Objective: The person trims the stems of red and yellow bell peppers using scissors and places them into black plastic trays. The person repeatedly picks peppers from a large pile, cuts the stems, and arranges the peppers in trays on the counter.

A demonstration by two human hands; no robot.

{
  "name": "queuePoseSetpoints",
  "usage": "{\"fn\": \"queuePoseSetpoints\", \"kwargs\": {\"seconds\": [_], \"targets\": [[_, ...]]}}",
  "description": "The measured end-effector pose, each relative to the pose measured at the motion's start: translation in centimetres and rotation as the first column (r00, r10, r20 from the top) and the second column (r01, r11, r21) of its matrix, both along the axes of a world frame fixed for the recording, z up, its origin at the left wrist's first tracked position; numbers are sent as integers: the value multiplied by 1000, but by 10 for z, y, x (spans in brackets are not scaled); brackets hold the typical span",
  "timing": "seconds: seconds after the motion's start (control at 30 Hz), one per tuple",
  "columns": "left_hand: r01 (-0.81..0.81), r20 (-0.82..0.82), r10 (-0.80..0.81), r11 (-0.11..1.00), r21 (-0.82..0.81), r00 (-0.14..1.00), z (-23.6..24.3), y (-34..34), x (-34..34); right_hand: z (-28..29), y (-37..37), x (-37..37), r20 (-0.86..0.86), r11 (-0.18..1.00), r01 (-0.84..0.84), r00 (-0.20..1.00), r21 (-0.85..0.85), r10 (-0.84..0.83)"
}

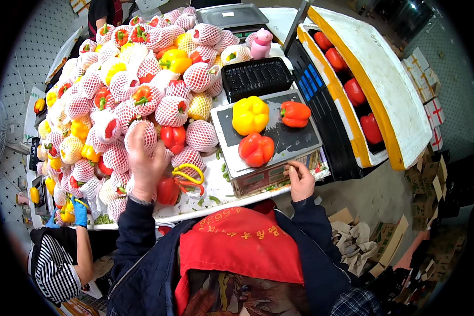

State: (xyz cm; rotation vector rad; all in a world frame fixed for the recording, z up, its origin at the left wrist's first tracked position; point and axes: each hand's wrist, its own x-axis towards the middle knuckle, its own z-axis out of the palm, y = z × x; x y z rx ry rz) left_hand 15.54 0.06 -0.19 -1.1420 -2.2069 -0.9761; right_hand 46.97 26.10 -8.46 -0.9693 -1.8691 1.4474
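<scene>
My left hand [145, 163] reaches into a big heap of red and yellow bell peppers wrapped in white foam nets [137, 89], fingers curled over one netted pepper [145, 134]. My right hand [302, 181] rests on the front edge of a weighing scale [271, 171], fingers bent against it. On the scale's dark platform [292, 139] lie a yellow pepper [250, 115], an orange-red pepper [295, 114] and a red pepper [256, 149], all without nets.
A black plastic tray [255, 77] lies behind the scale. A white foam box [376, 79] with red peppers stands at the right. Another person in a striped top with a blue glove [79, 212] works at the lower left. Cardboard boxes [429, 89] stand at the far right.
</scene>
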Motion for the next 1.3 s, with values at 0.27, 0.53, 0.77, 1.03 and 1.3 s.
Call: {"fn": "queuePoseSetpoints", "kwargs": {"seconds": [0.27,0.53,0.77,1.03,1.3], "targets": [[450,380,-361,875,-178,852,-14,93,100,43,71,-45,147,762,-37,986,646,-77],[383,308,-298,885,-267,904,-24,147,129,66,132,-94,606,490,-520,795,700,-22],[388,340,-339,918,-87,877,-52,154,124,46,149,-98,490,636,-441,864,633,112],[-173,473,-751,599,782,-461,-80,64,90,70,105,-69,-224,959,-284,935,-4,276],[-298,-54,-587,327,897,-807,-107,-2,102,101,-22,-63,-165,790,-613,778,12,606]]}}
